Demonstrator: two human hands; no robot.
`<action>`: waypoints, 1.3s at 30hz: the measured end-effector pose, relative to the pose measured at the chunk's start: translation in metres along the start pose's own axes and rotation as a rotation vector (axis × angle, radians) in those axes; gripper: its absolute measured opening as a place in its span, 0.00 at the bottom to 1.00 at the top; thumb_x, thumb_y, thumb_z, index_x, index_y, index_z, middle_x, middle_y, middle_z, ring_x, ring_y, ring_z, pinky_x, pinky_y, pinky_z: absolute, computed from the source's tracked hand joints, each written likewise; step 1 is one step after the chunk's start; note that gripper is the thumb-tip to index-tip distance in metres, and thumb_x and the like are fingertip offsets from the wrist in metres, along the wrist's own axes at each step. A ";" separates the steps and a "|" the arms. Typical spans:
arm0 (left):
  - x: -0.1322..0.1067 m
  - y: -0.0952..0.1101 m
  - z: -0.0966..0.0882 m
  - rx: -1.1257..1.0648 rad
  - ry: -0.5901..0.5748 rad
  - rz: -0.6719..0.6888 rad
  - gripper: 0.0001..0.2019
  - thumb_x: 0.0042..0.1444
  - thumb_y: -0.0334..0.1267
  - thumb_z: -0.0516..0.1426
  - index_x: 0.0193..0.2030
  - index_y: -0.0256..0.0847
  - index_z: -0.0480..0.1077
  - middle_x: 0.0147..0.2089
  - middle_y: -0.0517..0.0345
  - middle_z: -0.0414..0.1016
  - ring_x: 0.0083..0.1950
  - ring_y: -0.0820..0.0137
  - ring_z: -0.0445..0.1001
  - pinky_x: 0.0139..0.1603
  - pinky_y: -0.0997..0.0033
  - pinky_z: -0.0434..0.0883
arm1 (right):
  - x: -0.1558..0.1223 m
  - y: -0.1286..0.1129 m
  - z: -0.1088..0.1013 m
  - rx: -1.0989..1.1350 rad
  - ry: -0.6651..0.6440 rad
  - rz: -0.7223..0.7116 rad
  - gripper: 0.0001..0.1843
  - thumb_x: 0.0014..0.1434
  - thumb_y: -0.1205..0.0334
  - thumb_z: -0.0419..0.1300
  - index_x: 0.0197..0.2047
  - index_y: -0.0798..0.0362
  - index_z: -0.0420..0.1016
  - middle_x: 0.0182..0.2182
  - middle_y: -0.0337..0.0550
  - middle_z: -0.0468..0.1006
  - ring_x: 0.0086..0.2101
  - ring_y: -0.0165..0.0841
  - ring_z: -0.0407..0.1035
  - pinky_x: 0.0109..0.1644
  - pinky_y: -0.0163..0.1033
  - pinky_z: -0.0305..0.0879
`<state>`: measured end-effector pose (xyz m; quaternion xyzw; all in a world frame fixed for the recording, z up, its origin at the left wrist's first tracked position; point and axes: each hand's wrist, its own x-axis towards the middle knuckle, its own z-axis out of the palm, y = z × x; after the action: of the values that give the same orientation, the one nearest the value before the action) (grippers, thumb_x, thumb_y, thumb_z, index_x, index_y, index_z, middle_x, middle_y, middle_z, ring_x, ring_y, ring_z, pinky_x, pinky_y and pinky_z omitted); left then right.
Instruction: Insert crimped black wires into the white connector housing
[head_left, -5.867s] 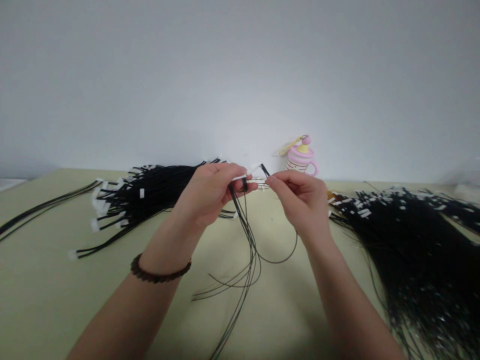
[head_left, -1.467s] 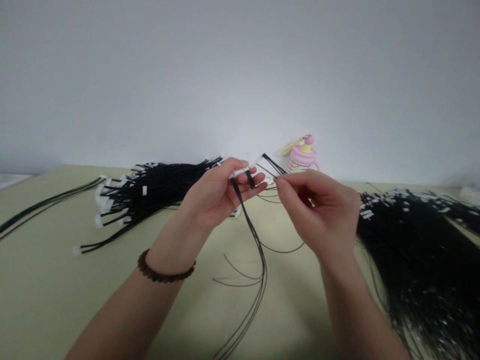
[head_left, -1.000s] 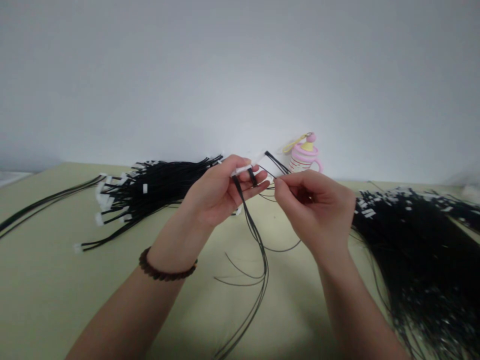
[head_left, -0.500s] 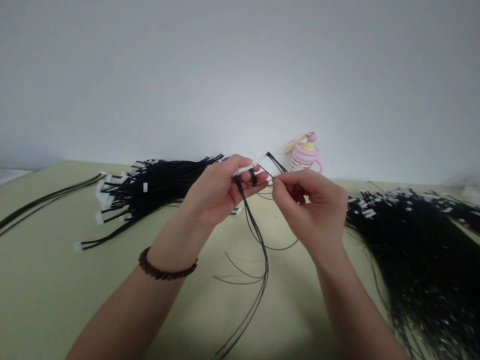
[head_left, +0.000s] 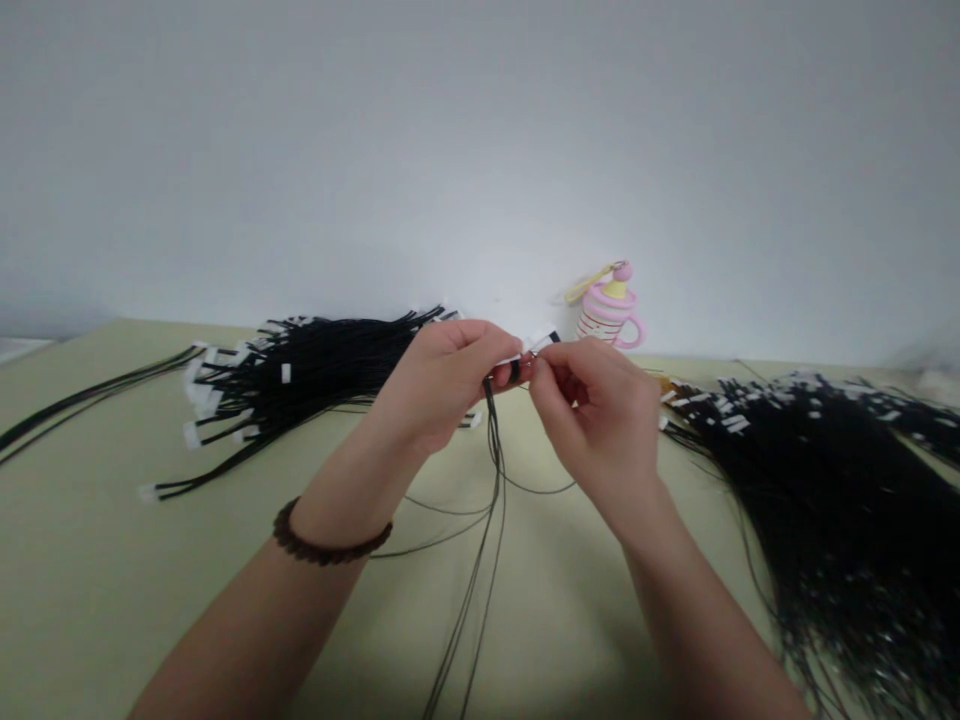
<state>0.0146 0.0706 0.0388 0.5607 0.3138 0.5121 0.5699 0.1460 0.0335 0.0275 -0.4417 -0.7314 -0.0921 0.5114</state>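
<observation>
My left hand (head_left: 439,385) is closed around a small white connector (head_left: 531,347) with several thin black wires (head_left: 487,470) hanging from it down to the table. My right hand (head_left: 596,415) pinches a single black wire end right at the connector, fingertips touching those of the left hand. A dark bead bracelet (head_left: 330,545) circles my left wrist. Both hands hover above the pale green table (head_left: 112,590).
A bundle of black wires with white connectors (head_left: 292,380) lies at the left rear. A big heap of loose black wires (head_left: 832,480) covers the right side. A pink and yellow toy cup (head_left: 609,312) stands by the white wall.
My right hand has moved left and met the left hand at the connector. The left fingers have curled in over the connector. The hanging wires have swung slightly left.
</observation>
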 end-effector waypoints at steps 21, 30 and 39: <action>0.007 0.009 -0.005 -0.286 0.100 0.023 0.12 0.48 0.28 0.56 0.16 0.35 0.63 0.18 0.64 0.61 0.28 0.77 0.69 0.44 0.70 0.72 | 0.005 0.017 -0.019 0.215 -0.209 0.154 0.06 0.54 0.62 0.60 0.33 0.55 0.78 0.23 0.37 0.72 0.23 0.24 0.60 0.25 0.31 0.54; -0.002 0.022 -0.009 -0.475 0.006 -0.059 0.10 0.50 0.30 0.55 0.19 0.37 0.64 0.17 0.65 0.61 0.29 0.76 0.71 0.49 0.67 0.71 | 0.006 0.075 -0.007 0.762 -0.893 0.547 0.13 0.56 0.55 0.58 0.36 0.58 0.74 0.24 0.40 0.76 0.24 0.25 0.68 0.30 0.32 0.65; -0.013 0.015 0.004 -0.094 -0.171 0.010 0.13 0.48 0.31 0.56 0.15 0.37 0.66 0.17 0.61 0.64 0.30 0.72 0.73 0.34 0.76 0.67 | 0.010 0.088 -0.002 1.104 -0.329 0.763 0.13 0.43 0.58 0.68 0.34 0.51 0.76 0.29 0.37 0.79 0.30 0.27 0.73 0.37 0.34 0.69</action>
<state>0.0112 0.0549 0.0508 0.5764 0.2370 0.4794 0.6179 0.2117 0.0900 0.0088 -0.3515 -0.5327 0.5484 0.5403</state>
